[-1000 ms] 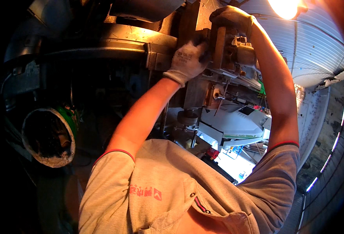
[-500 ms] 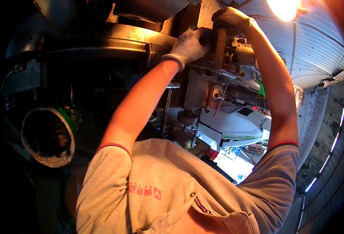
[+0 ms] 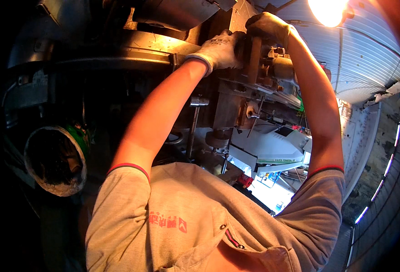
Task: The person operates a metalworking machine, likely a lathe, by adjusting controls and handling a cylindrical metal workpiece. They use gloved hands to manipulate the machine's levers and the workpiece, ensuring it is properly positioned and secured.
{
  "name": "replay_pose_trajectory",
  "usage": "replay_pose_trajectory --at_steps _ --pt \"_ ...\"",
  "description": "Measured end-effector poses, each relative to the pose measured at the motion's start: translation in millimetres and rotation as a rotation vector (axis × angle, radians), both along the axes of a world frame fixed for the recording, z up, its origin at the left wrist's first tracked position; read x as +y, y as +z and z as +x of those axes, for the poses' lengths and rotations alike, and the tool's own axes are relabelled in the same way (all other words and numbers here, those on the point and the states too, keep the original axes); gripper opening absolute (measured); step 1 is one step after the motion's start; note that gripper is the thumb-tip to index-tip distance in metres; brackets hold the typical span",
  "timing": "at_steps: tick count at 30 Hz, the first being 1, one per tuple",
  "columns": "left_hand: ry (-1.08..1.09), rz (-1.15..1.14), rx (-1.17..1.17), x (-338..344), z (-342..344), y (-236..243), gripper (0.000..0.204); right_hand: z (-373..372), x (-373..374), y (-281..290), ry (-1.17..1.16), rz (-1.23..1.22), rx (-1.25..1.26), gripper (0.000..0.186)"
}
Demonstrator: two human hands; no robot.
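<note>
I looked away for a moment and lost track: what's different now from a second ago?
The gloved left hand has moved up the picture, its forearm swinging with it and uncovering a T-shaped metal handle. I can't tell whether anything was gripped or let go. The right hand stays near the top of the upright bar.

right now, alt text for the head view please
The gloved left hand and gloved right hand are close together at a metal machine. A lamp glows at upper right; a round container sits in shadow at left.
</note>
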State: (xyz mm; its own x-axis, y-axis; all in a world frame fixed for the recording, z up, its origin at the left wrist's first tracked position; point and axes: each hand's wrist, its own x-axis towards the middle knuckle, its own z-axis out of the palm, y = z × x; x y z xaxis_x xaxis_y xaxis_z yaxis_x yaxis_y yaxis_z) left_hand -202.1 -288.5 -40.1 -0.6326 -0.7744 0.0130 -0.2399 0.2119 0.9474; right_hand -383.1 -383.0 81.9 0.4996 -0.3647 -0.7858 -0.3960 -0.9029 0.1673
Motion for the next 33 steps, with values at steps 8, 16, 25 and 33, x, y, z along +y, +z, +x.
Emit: replay_pose_trajectory --at_steps 8,16,25,33 --pt "-0.014 -0.025 0.011 -6.4 -4.1 -1.5 0.084 -4.6 -1.7 -1.3 -0.128 0.009 -0.059 0.036" --pt "-0.154 0.368 0.603 -21.9 -16.1 -58.5 0.067 16.5 0.2 1.7 -0.039 0.004 0.122 0.048" --pt "0.219 0.389 0.393 1.6 -34.3 -28.4 0.050 -17.9 -2.5 -11.6 0.016 -0.008 -0.085 0.044" --pt "0.361 -0.037 0.501 38.3 -21.7 -29.4 0.043 -5.2 0.7 -4.7 -0.016 0.010 -0.051 0.040"
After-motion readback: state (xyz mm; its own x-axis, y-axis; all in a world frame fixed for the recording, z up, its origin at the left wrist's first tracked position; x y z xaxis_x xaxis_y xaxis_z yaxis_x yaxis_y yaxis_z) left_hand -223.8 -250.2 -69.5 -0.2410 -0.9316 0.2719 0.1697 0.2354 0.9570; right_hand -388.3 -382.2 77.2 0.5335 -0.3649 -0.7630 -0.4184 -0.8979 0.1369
